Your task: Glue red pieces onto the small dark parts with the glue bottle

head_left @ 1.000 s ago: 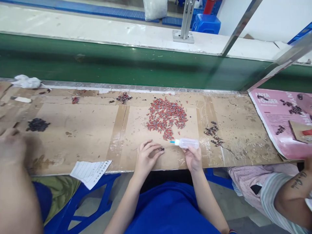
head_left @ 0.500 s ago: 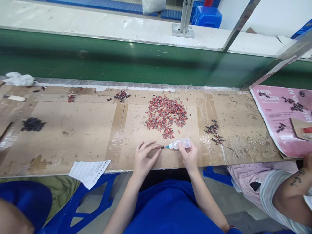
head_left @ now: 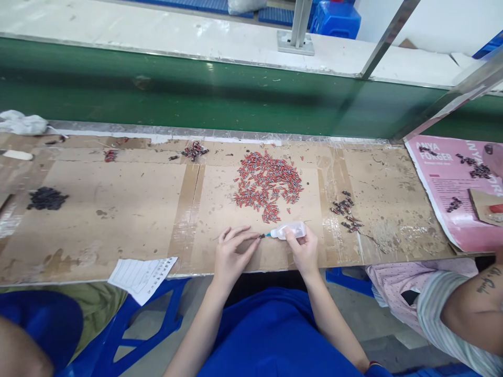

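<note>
My right hand [head_left: 305, 250] is closed around a small clear squeeze bottle [head_left: 288, 231], tipped on its side with its thin blue nozzle pointing left. Between thumb and forefinger, my left hand [head_left: 234, 254] pinches a small dark part [head_left: 262, 236]; its exact kind is too small to make out. The nozzle tip is at or very near that part. Just beyond my hands spreads a pile of small red parts with silvery ends [head_left: 269, 178] on the cardboard-covered bench [head_left: 129, 209].
To the right lies a cluster of dark-and-red pieces [head_left: 346, 209]; far left, a black pile [head_left: 47, 198]. A paper sheet [head_left: 143, 276] overhangs the front edge. A green panel [head_left: 176, 94] runs along the back. People sit at both sides, one with an arm [head_left: 471, 309] near the pink sheet [head_left: 440, 193].
The view has shifted slightly. My hands keep the same grip, and the bottle is a little further left and slightly higher in view, its nozzle still at the dark part.
</note>
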Motion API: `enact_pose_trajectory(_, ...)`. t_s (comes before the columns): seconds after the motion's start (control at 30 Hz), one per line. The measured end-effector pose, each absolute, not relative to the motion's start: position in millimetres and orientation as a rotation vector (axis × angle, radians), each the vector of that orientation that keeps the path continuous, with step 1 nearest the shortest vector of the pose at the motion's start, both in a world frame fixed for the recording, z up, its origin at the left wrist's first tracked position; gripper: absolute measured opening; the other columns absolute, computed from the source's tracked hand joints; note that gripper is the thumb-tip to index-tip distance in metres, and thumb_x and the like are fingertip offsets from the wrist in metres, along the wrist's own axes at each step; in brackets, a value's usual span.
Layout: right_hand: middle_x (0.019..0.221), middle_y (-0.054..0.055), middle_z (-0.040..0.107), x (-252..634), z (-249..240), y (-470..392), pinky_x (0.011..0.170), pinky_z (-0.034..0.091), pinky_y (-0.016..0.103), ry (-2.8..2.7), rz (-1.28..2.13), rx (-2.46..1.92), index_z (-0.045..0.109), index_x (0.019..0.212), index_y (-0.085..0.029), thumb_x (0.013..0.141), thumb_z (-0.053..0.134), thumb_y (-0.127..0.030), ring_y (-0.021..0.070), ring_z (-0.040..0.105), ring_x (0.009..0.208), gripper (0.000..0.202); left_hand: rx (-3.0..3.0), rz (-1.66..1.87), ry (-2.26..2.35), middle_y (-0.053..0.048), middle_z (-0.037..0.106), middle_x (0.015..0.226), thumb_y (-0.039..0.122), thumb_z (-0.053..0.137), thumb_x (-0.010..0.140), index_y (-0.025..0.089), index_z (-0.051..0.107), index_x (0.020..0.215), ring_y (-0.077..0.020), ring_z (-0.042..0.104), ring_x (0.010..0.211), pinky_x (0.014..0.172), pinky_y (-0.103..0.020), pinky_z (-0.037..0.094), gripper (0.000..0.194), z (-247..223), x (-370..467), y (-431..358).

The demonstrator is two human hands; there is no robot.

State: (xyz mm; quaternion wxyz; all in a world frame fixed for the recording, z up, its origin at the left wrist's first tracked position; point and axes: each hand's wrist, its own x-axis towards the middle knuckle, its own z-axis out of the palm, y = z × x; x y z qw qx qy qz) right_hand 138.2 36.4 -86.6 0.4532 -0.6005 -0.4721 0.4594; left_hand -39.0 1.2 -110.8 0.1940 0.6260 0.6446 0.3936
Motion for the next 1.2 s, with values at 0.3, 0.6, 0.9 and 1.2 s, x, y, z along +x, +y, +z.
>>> enact_pose_trajectory(0.3,0.068,0.002,0.067,137.6,-84.6,36.4,0.059,0.050,0.028,-1.122,1.144,-1.471,0.063,0.073,-0.019,0.074,0.068,-0.039,0.0182,0.063,0.063,0.021,1.751,1.089,1.812,-0.001,0.077,0.090,0.030,0.069,0.081,0.029,0.073,0.084,-0.0230,0.070,0.097,0.100,-0.046,0.039,0.005,-110.5,-38.7,1.1)
enact_pose_trajectory(0.6,0.067,0.002,0.067,136.9,-82.5,37.7,0.059,0.050,0.028,-1.139,1.173,-1.458,0.063,0.072,-0.019,0.072,0.068,-0.037,0.0179,0.062,0.063,0.019,1.755,1.094,1.819,-0.001,0.077,0.089,0.031,0.069,0.080,0.029,0.074,0.083,-0.0226,0.070,0.096,0.100,-0.045,0.039,0.006,-109.5,-38.7,1.5)
enact_pose_trajectory(0.9,0.066,0.001,0.066,137.2,-80.9,37.4,0.058,0.049,0.028,-1.142,1.145,-1.475,0.062,0.072,-0.019,0.074,0.067,-0.037,0.0174,0.061,0.062,0.019,1.728,1.073,1.820,-0.001,0.077,0.090,0.032,0.068,0.081,0.029,0.074,0.083,-0.0232,0.070,0.097,0.102,-0.047,0.039,0.007,-105.7,-37.9,0.9)
enact_pose_trajectory(1.2,0.072,0.003,0.069,146.8,-84.1,37.9,0.059,0.052,0.030,-0.951,1.127,-1.368,0.064,0.078,-0.018,0.072,0.070,-0.038,0.0197,0.065,0.066,0.021,1.731,1.077,1.782,0.000,0.077,0.088,0.028,0.067,0.081,0.029,0.072,0.085,-0.0230,0.069,0.098,0.102,-0.046,0.036,0.007,-106.2,-37.8,1.8)
